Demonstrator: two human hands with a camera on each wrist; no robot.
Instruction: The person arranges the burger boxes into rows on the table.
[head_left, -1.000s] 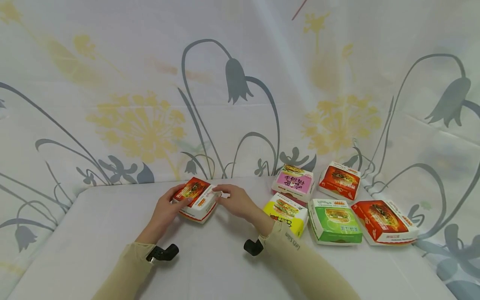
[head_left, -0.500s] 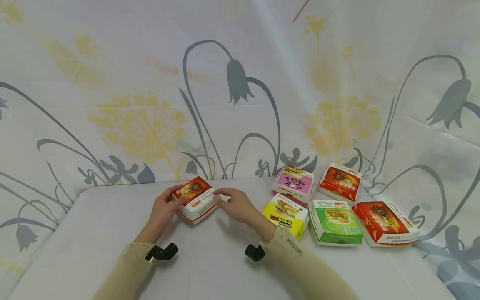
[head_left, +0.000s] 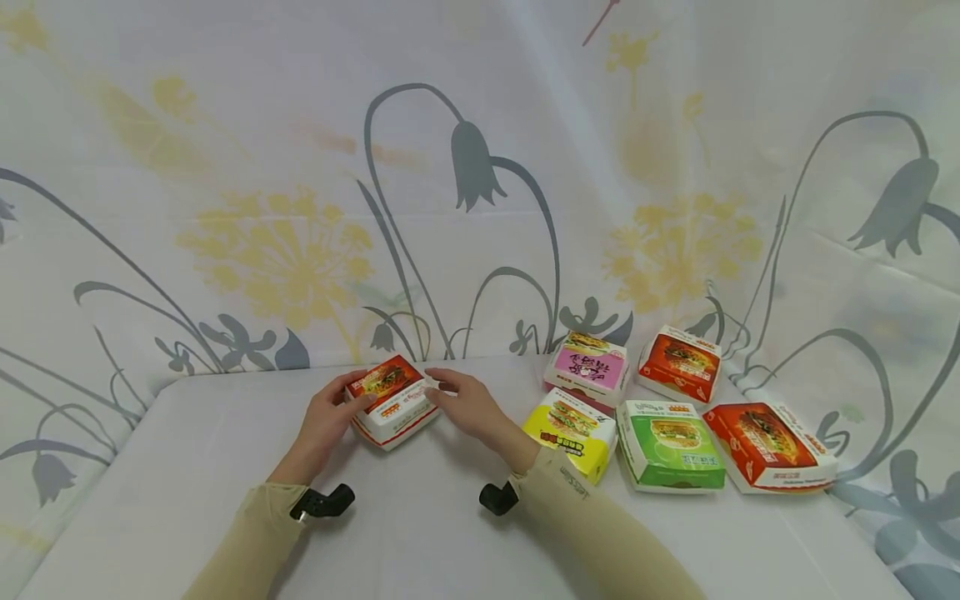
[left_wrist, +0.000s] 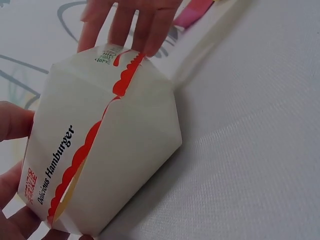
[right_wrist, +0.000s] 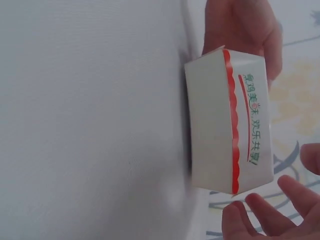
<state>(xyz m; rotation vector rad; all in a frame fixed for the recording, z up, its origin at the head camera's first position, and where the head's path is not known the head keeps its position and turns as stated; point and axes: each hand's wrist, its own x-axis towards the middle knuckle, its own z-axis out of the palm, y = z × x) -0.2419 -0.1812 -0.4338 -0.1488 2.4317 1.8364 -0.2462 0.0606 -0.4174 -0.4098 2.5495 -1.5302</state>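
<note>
A red-and-white hamburger box (head_left: 393, 404) is at the left of the table, its printed lid facing up. My left hand (head_left: 327, 421) grips its left side, thumb over the lid's edge. At the box's right end, my right hand (head_left: 468, 407) has its fingers extended, fingertips right at the corner. In the left wrist view, "Delicious Hamburger" runs along one side of the hamburger box (left_wrist: 115, 135), and a narrow gap shows at the lid's seam. From the right wrist, the box (right_wrist: 225, 120) shows its white end with a red scalloped band; the right fingers are spread close to it.
To the right, other burger boxes lie grouped: a pink box (head_left: 588, 367), a yellow box (head_left: 573, 429), a green box (head_left: 675, 450), a smaller red box (head_left: 681, 362) and a larger red box (head_left: 772, 446). A flower-printed curtain (head_left: 480, 250) hangs behind the white table (head_left: 420, 533).
The hamburger box has turned clockwise in the left hand, so its white front side shows more. My right hand drew back slightly, then returned to the box's right corner.
</note>
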